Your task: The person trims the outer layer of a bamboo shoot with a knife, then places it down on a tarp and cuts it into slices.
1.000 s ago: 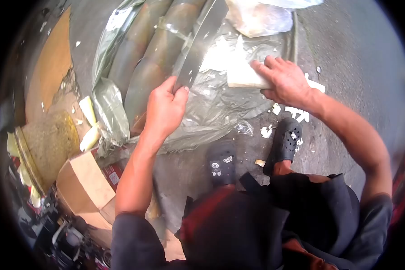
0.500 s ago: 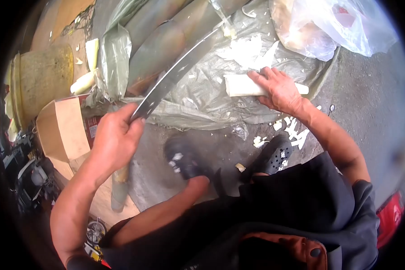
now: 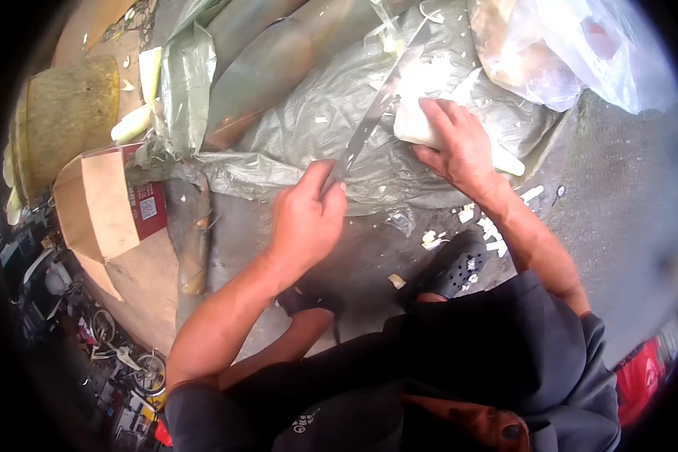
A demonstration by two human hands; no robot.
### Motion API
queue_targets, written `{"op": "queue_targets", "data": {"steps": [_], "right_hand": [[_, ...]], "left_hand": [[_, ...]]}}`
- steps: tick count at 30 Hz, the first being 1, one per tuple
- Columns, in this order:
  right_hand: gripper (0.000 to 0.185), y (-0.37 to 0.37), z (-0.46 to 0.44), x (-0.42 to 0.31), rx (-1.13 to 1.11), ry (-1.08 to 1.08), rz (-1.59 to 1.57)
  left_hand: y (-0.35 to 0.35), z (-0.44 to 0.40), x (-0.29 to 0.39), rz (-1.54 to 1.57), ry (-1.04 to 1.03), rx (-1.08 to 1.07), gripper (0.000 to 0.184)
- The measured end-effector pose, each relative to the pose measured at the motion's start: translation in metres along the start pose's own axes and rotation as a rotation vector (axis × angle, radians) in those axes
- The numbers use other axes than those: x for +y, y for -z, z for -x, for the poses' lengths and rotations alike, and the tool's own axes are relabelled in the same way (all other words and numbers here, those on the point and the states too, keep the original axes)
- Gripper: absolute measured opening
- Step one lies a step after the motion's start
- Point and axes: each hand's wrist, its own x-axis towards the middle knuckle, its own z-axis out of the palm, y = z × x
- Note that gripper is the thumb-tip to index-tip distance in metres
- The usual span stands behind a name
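Note:
My left hand (image 3: 309,218) is closed around the handle end of a long, narrow knife (image 3: 369,119). Its blade slants up and to the right, with the tip near white scraps on the sack. My right hand (image 3: 463,147) grips a thick, white, tapering piece like a peeled bamboo shoot (image 3: 412,126), fingers over its top. The narrow end shows beyond the palm, pointing down right. The blade lies just left of the shoot's wide end; whether they touch I cannot tell. Beneath is a crumpled grey-green woven sack (image 3: 294,147), strewn with white shavings (image 3: 429,71).
Large brownish-green shoots (image 3: 264,71) lie on the sack. Clear plastic bags (image 3: 550,56) sit at the upper right. To the left stand a yellowed bucket (image 3: 71,113) and an open cardboard box (image 3: 109,200). White offcuts (image 3: 490,230) litter the ground beside my black clog (image 3: 459,264).
My left hand has swung right with the knife, bringing the blade beside the shoot. The shoot has tilted, its wide end now higher, still under my right hand.

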Motion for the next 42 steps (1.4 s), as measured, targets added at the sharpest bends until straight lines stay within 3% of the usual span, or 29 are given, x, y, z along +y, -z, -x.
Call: {"op": "queue_targets", "data": {"steps": [2,5,7,10,11,14,17,18,19,21,25,30,35,36,40,42], "right_hand": [[0.074,-0.006,-0.001,-0.004,-0.041,0.015,0.059],[0.068,-0.005,0.000,-0.011,0.228,0.015,-0.067],[0.059,0.000,0.007,-0.006,0.325,-0.279,-0.665],[0.079,0.046,-0.009,0.001,0.398,-0.715,-1.736],[0.082,0.056,-0.012,0.006,0.392,-0.701,-2.006],[0.082,0.069,-0.010,0.007,0.328,-0.590,-2.257],[0.080,0.066,0.004,0.012,0.272,-0.635,-1.951],[0.065,0.069,0.009,0.006,0.234,-0.700,-1.294],[0.049,0.064,0.012,-0.010,0.298,-0.630,-0.738],[0.051,0.049,0.016,-0.006,0.334,-0.142,-0.056],[0.047,0.017,0.001,-0.013,0.254,0.111,-0.078],[0.038,-0.014,-0.008,-0.015,0.242,-0.046,-0.166],[0.031,-0.012,-0.012,-0.017,0.173,-0.138,-0.227],[0.029,-0.007,-0.014,-0.016,0.106,-0.257,-0.335],[0.035,0.023,-0.032,0.000,-0.261,-0.538,-0.232],[0.032,0.027,-0.031,0.008,-0.258,-0.486,-0.196]], "left_hand": [[-0.007,0.001,-0.007,0.061,0.006,0.027,0.018],[-0.014,0.007,-0.021,0.139,0.041,0.077,0.020],[-0.020,0.011,-0.028,0.224,0.053,0.113,0.021],[-0.021,0.014,-0.029,0.367,0.202,0.090,0.018],[-0.020,0.012,-0.029,0.377,0.214,0.060,0.017],[-0.023,0.005,-0.026,0.419,0.227,0.008,0.016],[-0.024,0.005,-0.022,0.459,0.179,0.000,0.015],[-0.023,0.006,-0.021,0.433,0.177,0.006,0.015],[-0.022,0.009,-0.022,0.402,0.179,0.017,0.015],[-0.021,0.016,-0.026,0.272,0.096,0.061,0.016],[-0.028,0.033,-0.037,-0.053,-0.034,0.143,0.020],[-0.033,0.054,-0.033,-0.228,-0.204,0.181,0.023],[-0.039,0.078,-0.033,-0.145,0.027,0.136,0.017],[-0.042,0.080,-0.035,-0.100,0.064,0.135,0.016],[-0.052,0.080,-0.045,0.142,0.254,0.151,0.015],[-0.058,0.077,-0.053,0.211,0.255,0.190,0.020]]}}
